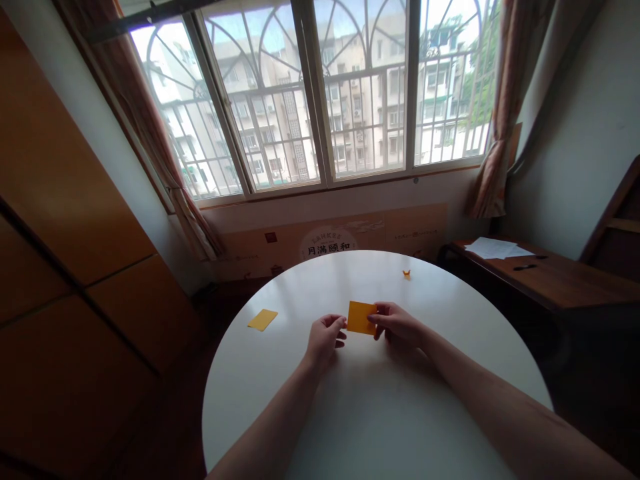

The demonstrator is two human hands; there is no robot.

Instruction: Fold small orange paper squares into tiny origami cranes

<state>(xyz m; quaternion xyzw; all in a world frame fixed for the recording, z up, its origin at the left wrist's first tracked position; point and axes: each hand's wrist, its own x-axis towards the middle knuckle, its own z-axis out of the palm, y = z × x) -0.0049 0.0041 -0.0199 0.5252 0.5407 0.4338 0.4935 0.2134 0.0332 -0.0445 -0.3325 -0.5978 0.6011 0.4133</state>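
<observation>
An orange-yellow square of paper (pixel 359 317) is held up above the white table, facing me. My right hand (pixel 397 325) pinches its right edge, thumb in front and fingers behind. At the lower left edge, my left hand (pixel 326 337) has thumb and forefinger brought together on the paper, its other fingers loosely curled. More yellow square paper (pixel 263 320) lies flat on the left of the table; whether it is one sheet or a stack I cannot tell. Toward the far right sits a small folded orange paper figure (pixel 407 273), with two raised points.
The round white table (pixel 380 413) reaches toward a wide barred window (pixel 320 100). A wooden side table (pixel 565 270) on the right bears white papers (pixel 497 248) and a small dark object (pixel 525 267). Wooden cabinets (pixel 65 220) stand on the left.
</observation>
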